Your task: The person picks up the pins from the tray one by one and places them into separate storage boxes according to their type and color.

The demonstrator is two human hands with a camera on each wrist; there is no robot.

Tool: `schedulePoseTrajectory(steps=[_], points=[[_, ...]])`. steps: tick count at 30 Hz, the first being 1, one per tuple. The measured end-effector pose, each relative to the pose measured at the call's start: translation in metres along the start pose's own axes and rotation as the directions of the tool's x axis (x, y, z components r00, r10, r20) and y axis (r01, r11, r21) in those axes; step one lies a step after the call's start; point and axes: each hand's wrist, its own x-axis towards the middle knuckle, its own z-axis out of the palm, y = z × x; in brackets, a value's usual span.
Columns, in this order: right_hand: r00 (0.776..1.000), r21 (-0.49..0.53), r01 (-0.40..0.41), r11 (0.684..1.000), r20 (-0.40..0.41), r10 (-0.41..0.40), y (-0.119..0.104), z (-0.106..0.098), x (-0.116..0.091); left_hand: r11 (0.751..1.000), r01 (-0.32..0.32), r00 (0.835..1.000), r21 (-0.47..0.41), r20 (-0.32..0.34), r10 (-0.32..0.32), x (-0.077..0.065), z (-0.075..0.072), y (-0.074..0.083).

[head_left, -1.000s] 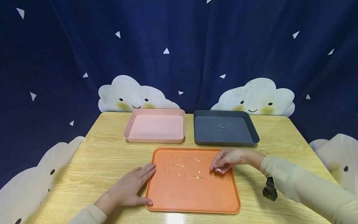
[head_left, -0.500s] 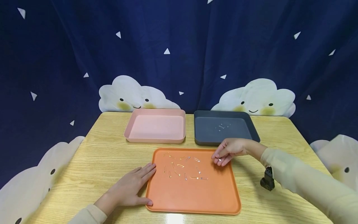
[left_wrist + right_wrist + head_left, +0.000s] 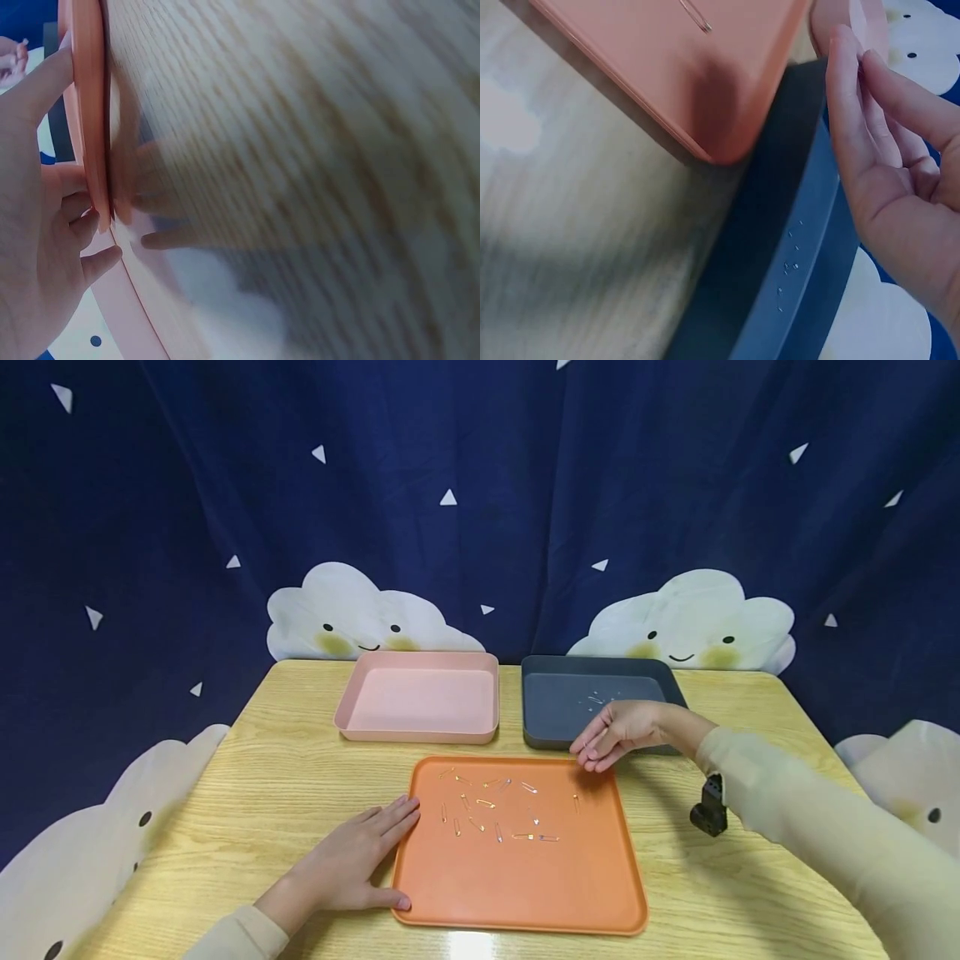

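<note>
My left hand (image 3: 356, 864) rests on the left rim of an orange tray (image 3: 517, 893), its fingers and thumb spread along the edge. Several gold and silver safety pins (image 3: 485, 803) lie loose on that tray. A single gold safety pin (image 3: 576, 803) lies near the tray's right side. My right hand (image 3: 618, 733) is raised over the gap between the orange tray and the dark grey tray (image 3: 547, 727). Its thumb and fingertips pinch a small silver safety pin, mostly hidden by the fingers. In the right wrist view, thumb and forefinger of the right hand (image 3: 900, 142) meet at the tips.
Several small silver pins (image 3: 596, 699) lie inside the dark grey tray. Beside it on the left stands a pink tray (image 3: 420, 737) with raised walls. All rest on a wooden table (image 3: 285, 777), with a blue curtain (image 3: 480, 485) behind.
My right hand has risen and moved away from me, off the orange tray toward the dark grey tray, carrying the silver safety pin. A gold pin beneath it has come into view. My left hand stays put.
</note>
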Motion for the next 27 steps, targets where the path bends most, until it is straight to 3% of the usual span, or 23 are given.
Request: schedulePoseTrajectory(steps=[4,17,27], points=[[1.0,-0.035,0.0,0.999,0.02,0.0,-0.012,-0.014,0.002,1.0,0.005,1.0,0.003,0.001,-0.005,0.001,-0.001,-0.002],[0.999,-0.025,-0.011,1.0,-0.05,0.01,-0.038,-0.05,0.014,0.999,0.02,0.998,-0.042,0.06,-0.018,0.002,-0.004,-0.001],[0.996,-0.099,-0.035,0.994,-0.087,0.027,-0.047,-0.072,0.031,1.0,0.0,1.0,-0.011,0.03,0.0,0.001,-0.001,-0.001]])
